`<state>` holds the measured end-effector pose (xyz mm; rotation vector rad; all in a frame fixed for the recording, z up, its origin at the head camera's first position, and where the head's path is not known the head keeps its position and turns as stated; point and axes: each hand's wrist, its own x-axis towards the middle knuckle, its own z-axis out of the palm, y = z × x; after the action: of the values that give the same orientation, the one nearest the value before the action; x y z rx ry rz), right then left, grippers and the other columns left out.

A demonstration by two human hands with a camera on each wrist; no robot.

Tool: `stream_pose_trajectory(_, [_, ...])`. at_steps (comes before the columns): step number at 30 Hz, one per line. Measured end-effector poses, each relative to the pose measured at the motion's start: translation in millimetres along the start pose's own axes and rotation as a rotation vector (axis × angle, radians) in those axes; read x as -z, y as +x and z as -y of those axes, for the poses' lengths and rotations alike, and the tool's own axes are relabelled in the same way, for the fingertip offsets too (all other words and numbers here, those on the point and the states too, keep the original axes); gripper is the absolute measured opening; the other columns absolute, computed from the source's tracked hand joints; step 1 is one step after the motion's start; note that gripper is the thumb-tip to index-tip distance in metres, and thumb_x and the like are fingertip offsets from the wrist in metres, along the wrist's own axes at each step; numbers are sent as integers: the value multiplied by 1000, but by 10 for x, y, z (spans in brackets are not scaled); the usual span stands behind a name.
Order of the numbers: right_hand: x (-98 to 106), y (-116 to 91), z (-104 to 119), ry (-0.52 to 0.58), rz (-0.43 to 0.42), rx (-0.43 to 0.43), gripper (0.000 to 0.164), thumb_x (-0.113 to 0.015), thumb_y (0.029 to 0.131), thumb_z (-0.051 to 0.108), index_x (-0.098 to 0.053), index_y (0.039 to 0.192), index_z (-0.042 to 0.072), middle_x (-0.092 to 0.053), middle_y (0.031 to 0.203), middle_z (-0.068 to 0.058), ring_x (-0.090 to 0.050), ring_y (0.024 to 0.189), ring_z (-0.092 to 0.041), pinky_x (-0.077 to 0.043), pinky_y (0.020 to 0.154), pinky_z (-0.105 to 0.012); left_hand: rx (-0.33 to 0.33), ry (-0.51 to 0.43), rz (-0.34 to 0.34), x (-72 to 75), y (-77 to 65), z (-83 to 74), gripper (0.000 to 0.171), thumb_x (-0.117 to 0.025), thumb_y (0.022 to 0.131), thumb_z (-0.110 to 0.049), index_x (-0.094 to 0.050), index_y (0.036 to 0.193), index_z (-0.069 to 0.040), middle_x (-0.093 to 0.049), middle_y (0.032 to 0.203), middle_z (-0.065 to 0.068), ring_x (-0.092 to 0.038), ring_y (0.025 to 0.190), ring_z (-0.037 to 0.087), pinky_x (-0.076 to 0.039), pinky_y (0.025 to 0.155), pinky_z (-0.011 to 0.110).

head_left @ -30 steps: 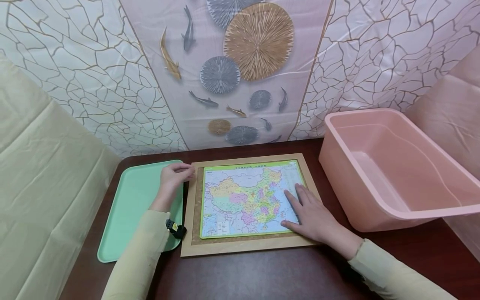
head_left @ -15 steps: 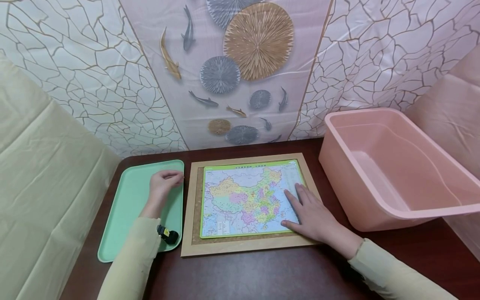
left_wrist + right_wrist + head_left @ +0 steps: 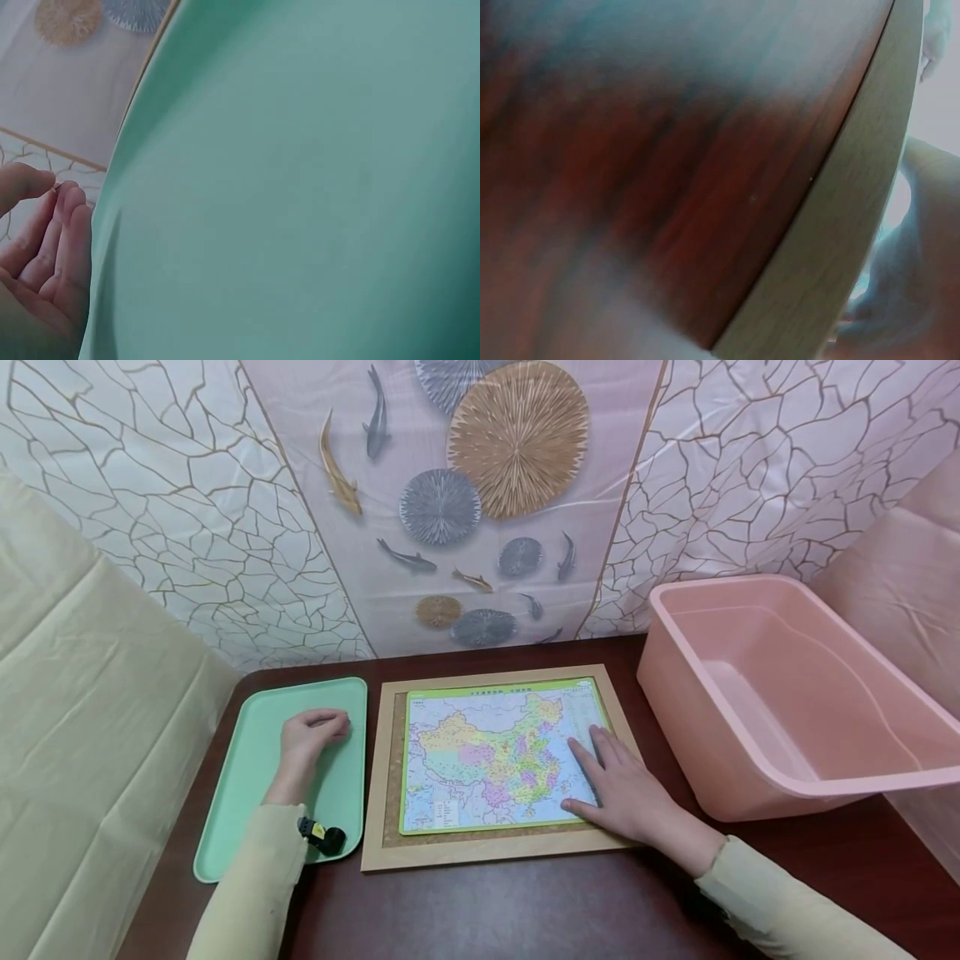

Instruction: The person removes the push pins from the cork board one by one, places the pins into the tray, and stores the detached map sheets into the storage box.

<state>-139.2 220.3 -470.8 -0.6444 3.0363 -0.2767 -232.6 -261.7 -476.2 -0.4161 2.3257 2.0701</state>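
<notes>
My left hand is over the green tray, with fingers bent and thumb tip against the fingertips. In the left wrist view this hand pinches a tiny dark sliver, too small to name. The right hand rests with spread fingers on the right side of a colourful map sheet with a green border. That map lies inside a pale wooden frame with a brown, cork-like backing. In the right wrist view the frame's edge fills the middle, and the right hand is partly visible.
A deep pink tub stands on the dark wooden table to the right of the frame. The tray lies close to the frame's left side. A patterned cloth hangs behind the table.
My left hand has moved left and toward me, from the frame's upper left corner to over the tray. The right hand and the map have stayed in place.
</notes>
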Motion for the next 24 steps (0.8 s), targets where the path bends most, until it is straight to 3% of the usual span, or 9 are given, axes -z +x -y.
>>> stream_pose_trajectory(11, [3,5,1,5,2,-5,92,-68,96,61,-40,163,5,-30,168,-34,-30,157,-52,-35,123,-68,68,83,42,168,-77,-116,43,-70,102,-9,-61,138,14,-74,84,-18,-74,79,-3,-63,82,18])
stream_pose_trajectory(19, [10,3,4,2,-1,-1,91,-69,96,60,-40,163,4,-31,168,-34,-30,157,-52,-36,123,-68,24,207,0,245,-9,44,43,-75,101,-20,-69,133,8,-71,86,-21,-73,78,-8,-60,80,12])
stream_pose_trajectory(24, [-4,2,0,7,-12,5,92,-71,95,60,-41,162,4,-31,167,-35,-31,156,-52,-36,123,-68,6,302,-11,265,-5,61,41,-76,100,-24,-73,129,5,-73,88,-19,-71,75,-9,-58,77,11])
